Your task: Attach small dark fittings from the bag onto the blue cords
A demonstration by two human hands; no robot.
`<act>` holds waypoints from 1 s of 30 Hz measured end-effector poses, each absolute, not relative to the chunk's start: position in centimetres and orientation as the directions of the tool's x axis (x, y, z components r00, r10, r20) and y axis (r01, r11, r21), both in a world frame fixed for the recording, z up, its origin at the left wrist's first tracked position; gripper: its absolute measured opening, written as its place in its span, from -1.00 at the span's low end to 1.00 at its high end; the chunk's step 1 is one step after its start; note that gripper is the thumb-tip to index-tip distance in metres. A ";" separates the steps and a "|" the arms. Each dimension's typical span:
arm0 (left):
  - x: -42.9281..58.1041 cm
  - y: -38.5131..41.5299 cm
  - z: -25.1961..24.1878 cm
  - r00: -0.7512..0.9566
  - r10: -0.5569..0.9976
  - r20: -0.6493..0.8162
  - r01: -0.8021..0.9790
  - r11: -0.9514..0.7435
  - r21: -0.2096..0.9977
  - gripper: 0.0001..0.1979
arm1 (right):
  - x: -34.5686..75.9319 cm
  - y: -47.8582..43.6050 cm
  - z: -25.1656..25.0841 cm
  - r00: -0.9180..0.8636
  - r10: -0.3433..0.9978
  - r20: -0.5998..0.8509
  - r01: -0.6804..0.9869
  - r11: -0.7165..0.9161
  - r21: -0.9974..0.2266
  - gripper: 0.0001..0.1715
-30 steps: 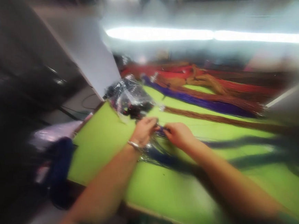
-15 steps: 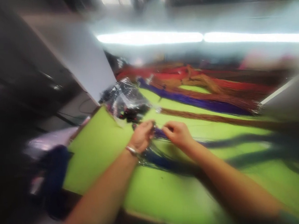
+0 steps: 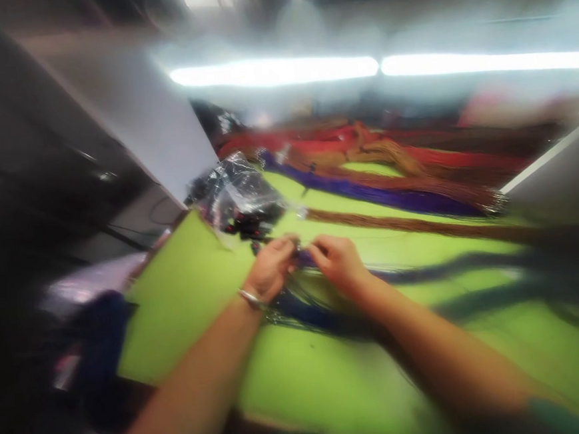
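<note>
Both my hands meet over a bright green table [image 3: 333, 387]. My left hand [image 3: 272, 269], with a metal bracelet on the wrist, has its fingers curled and pinched on the end of a dark blue bundle of cords [image 3: 307, 309]. My right hand [image 3: 337, 261] is closed too, pinching the same bundle end a little to the right. The bundle runs under my hands and away to the right. The picture is smeared by motion, so the fingertips are hard to make out.
A crumpled clear plastic bag [image 3: 237, 194] with dark and red parts lies just beyond my hands. Long bundles of purple cords [image 3: 383, 199], brown cords [image 3: 420, 227] and red cords [image 3: 440, 158] stretch across the far table. A white panel [image 3: 162, 133] stands at the back left.
The view has drifted a little, so the scene sits slightly further left. My hands stay together on the blue bundle, pinched close to each other.
</note>
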State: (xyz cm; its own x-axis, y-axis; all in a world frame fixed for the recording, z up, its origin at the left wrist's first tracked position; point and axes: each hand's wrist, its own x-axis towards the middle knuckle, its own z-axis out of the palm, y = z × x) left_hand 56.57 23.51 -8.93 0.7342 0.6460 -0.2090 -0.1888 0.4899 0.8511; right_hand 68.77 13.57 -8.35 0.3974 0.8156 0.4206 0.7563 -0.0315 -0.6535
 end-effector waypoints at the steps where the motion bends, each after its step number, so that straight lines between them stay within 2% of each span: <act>1: 56.6 23.5 -8.9 0.734 0.646 -0.209 -0.188 0.488 0.852 -0.70 | 68.8 13.6 -8.4 0.399 0.816 0.419 0.754 -0.032 -0.656 -0.75; 13: 56.6 23.5 -9.2 0.734 0.646 -0.210 -0.172 0.476 0.863 -0.67 | 69.0 13.6 -8.0 0.411 0.850 0.331 0.723 -0.082 -0.686 -0.77; 21: 56.5 23.4 -9.3 0.729 0.657 -0.192 -0.173 0.448 0.877 -0.68 | 69.1 13.7 -8.0 0.398 0.856 0.330 0.721 -0.069 -0.690 -0.76; 26: 56.6 23.2 -9.3 0.699 0.702 -0.139 -0.186 0.366 0.912 -0.69 | 69.3 14.0 -8.2 0.429 0.868 0.249 0.633 -0.092 -0.769 -0.73; 30: 56.6 23.2 -9.4 0.697 0.703 -0.141 -0.188 0.368 0.911 -0.69 | 69.4 14.0 -8.2 0.444 0.859 0.256 0.620 -0.088 -0.780 -0.75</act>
State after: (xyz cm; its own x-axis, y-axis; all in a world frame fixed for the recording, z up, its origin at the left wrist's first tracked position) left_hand 56.58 23.23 -9.36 0.6967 0.7034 -0.1406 -0.1877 0.3680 0.9107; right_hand 69.37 14.03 -8.23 0.4438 0.8588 0.2561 0.6202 -0.0880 -0.7795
